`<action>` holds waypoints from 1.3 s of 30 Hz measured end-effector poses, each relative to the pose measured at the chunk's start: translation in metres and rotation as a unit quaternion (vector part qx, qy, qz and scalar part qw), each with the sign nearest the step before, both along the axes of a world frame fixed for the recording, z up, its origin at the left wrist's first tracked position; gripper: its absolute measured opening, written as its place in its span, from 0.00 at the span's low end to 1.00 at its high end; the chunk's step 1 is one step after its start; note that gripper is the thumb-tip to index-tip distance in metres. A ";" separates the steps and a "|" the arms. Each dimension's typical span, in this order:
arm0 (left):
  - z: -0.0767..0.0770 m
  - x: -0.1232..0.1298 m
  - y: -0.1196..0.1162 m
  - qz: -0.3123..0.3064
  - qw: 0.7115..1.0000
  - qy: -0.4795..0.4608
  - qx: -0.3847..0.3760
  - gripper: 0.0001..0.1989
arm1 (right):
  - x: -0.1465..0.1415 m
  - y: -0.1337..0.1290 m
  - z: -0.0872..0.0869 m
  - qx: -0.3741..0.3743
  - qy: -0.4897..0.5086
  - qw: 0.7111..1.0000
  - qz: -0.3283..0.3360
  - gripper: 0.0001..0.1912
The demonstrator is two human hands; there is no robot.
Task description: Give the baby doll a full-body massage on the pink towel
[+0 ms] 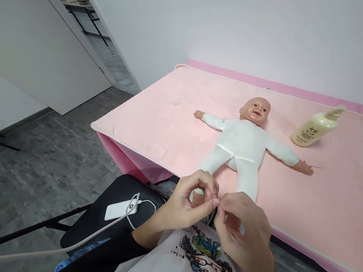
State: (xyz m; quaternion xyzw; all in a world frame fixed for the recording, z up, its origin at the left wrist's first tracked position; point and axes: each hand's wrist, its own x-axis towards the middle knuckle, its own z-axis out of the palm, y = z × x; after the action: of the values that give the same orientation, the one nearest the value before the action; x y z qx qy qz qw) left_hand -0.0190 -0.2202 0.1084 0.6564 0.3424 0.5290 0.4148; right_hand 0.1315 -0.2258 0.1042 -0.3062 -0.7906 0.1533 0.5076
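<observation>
My left hand [192, 200] and my right hand [246, 226] meet at the fingertips in front of my chest. Both are closed in a pinch, thumb against fingers. Whatever lies between the fingertips, if anything, is too small to make out. Just beyond them a baby doll [243, 139] in white lies on its back on the pink blanket [147, 112], arms spread wide and face up. My hands partly hide its lower legs and feet. A pale yellow pump bottle [315, 127] stands to the right of the doll's head, apart from both hands.
The blanket covers a table set against the white wall [253, 28]. At my left is a black chair [93, 214] with a white power bank [121, 210] and a cable [74, 245] across it. An open doorway at upper left shows another table [81, 6].
</observation>
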 end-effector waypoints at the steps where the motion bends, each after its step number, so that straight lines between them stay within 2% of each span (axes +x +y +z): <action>1: 0.000 -0.001 0.000 -0.008 1.000 0.012 -0.003 0.06 | 0.002 0.000 -0.001 -0.010 -0.019 1.000 0.003 0.17; 5: -0.001 -0.006 0.000 -0.039 0.996 0.066 -0.043 0.04 | 0.006 -0.002 -0.004 -0.057 -0.066 0.996 0.005 0.13; 11: 0.000 -0.010 -0.001 -0.069 0.984 0.128 -0.105 0.03 | 0.005 -0.008 -0.014 -0.078 -0.080 0.993 -0.042 0.10; 18: 0.001 -0.011 0.000 -0.091 0.974 0.150 -0.142 0.04 | 0.004 -0.013 -0.022 -0.106 -0.126 0.984 -0.075 0.07; 22: 0.002 -0.012 0.000 -0.104 0.971 0.130 -0.169 0.05 | 0.000 -0.019 -0.025 -0.076 -0.123 0.985 -0.096 0.07; 32: 0.005 -0.011 -0.002 -0.121 0.968 0.090 -0.199 0.09 | -0.008 -0.023 -0.030 0.063 -0.056 0.988 -0.126 0.13; 39: 0.006 -0.010 -0.002 -0.115 0.967 0.089 -0.207 0.10 | -0.010 -0.024 -0.032 0.087 -0.034 0.985 -0.145 0.15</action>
State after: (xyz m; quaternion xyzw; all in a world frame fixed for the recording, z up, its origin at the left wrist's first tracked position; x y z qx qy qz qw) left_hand -0.0293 -0.2223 0.1147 0.6355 0.4025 0.3346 0.5676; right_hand 0.1219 -0.2497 0.0722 -0.3770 -0.7649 -0.0014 0.5224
